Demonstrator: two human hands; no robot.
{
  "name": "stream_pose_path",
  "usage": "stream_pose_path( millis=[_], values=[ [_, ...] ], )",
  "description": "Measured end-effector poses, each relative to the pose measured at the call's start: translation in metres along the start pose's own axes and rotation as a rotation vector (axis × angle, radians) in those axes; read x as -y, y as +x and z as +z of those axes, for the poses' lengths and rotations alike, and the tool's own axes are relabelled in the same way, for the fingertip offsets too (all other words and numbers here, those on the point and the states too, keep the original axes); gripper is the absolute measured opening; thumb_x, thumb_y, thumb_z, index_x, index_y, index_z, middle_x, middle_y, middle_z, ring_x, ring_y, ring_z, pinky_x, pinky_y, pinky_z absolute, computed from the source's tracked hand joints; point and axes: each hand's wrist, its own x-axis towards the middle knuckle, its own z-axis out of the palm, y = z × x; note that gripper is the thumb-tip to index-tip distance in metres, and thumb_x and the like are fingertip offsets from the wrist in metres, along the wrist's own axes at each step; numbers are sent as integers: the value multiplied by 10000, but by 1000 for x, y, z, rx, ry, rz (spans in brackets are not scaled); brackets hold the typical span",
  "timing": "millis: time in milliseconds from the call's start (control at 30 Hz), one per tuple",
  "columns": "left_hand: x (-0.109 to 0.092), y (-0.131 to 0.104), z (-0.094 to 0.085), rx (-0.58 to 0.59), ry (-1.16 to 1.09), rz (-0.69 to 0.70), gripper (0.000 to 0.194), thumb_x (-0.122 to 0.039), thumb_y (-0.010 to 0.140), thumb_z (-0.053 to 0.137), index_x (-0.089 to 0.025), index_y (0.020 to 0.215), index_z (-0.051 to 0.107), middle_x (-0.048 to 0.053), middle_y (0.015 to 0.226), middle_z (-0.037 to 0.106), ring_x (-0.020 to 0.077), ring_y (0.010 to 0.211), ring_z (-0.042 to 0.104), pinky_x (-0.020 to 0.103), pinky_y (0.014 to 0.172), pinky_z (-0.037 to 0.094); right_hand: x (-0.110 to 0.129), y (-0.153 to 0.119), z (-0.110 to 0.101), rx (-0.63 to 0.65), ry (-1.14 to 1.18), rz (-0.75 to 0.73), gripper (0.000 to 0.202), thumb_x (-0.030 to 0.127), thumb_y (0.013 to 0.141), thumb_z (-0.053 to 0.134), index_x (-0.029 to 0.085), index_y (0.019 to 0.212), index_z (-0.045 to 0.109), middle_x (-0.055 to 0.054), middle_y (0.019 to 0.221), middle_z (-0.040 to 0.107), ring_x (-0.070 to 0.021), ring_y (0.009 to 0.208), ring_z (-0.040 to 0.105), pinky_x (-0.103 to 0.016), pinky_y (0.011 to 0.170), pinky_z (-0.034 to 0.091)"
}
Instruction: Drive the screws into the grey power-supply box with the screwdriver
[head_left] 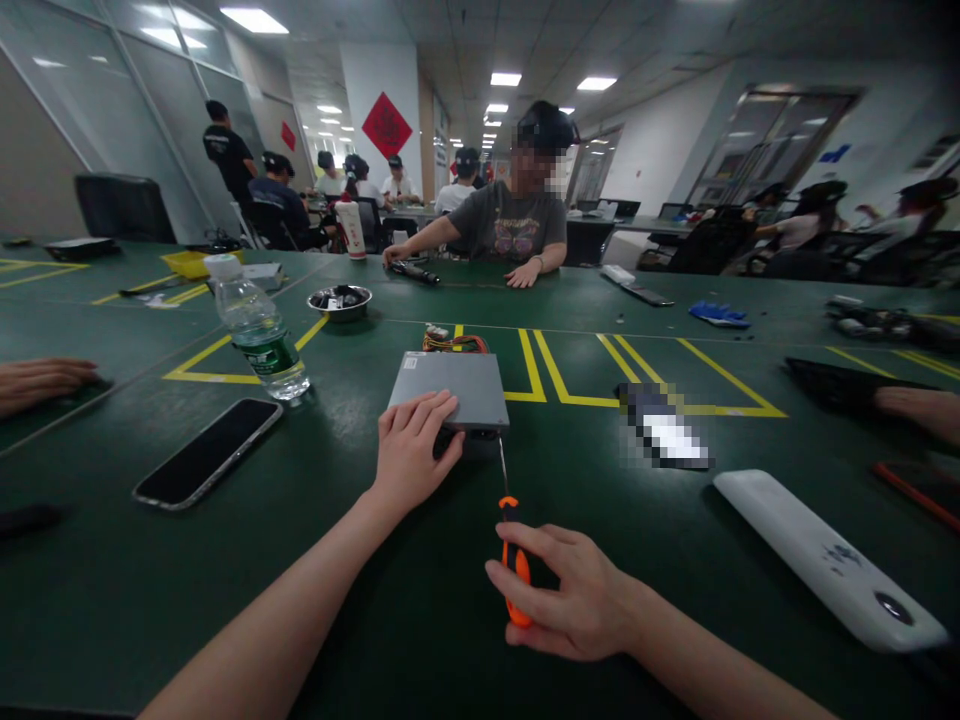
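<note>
A grey metal computer power supply (469, 385) lies on the green table in front of me, its bundle of coloured cables (456, 343) at the far side. My left hand (416, 445) grips its near left part, fingers over the top and thumb along the near face. In my right hand (566, 590) is an orange and black screwdriver (517, 575), held by the handle between thumb and fingers. Its shaft points away from me, and the tip meets the near face close to the right corner. Any screw there is too small to make out.
To the left stand a water bottle (262, 330) and a phone (210, 453); behind them is a metal bowl (340, 303) of small parts. On the right lie a blurred-out phone (667, 430) and a long white device (825, 555). A person (510, 215) sits opposite; other people's hands show at both sides.
</note>
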Motion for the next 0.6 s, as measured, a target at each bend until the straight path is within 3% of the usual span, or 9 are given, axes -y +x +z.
stream_pose_path(
  millis=[133, 233, 300, 467, 600],
  values=[
    [0, 0, 0, -9, 3, 4, 345, -314, 831, 495, -267, 1173, 483, 25, 1228, 568, 228, 1141, 477, 418, 903, 294, 1, 0, 4, -112, -4, -16, 312, 398, 870, 492, 110, 982, 531, -190, 978, 623, -176, 771, 626, -260, 592, 492],
    [0, 0, 1, -12, -2, 2, 354, -306, 824, 505, -272, 1176, 484, 27, 1226, 569, 234, 1138, 479, 423, 903, 296, 1, -4, 9, -164, 48, 30, 370, 427, 845, 535, 97, 1003, 479, -190, 978, 626, -173, 769, 634, -265, 631, 498],
    [1, 0, 2, -11, -4, 0, 358, -305, 823, 507, -273, 1178, 484, 31, 1228, 567, 238, 1139, 478, 426, 902, 295, 1, -6, 10, -154, 96, 57, 428, 452, 856, 501, 86, 1069, 440, -194, 1006, 616, -184, 829, 633, -276, 669, 504],
    [1, 0, 1, 0, 6, 6, 351, -318, 830, 498, -270, 1177, 482, 31, 1233, 564, 238, 1142, 474, 428, 898, 291, 1, -1, 3, -28, 62, 27, 335, 359, 913, 372, 121, 1127, 470, -198, 1033, 603, -215, 907, 615, -310, 651, 509],
    [1, 0, 1, -6, 2, 1, 351, -309, 827, 504, -271, 1176, 486, 34, 1230, 566, 239, 1143, 474, 428, 901, 291, 3, 4, 2, -57, -16, 1, 340, 414, 894, 439, 116, 1025, 537, -204, 973, 625, -211, 867, 621, -279, 572, 490]
  ],
)
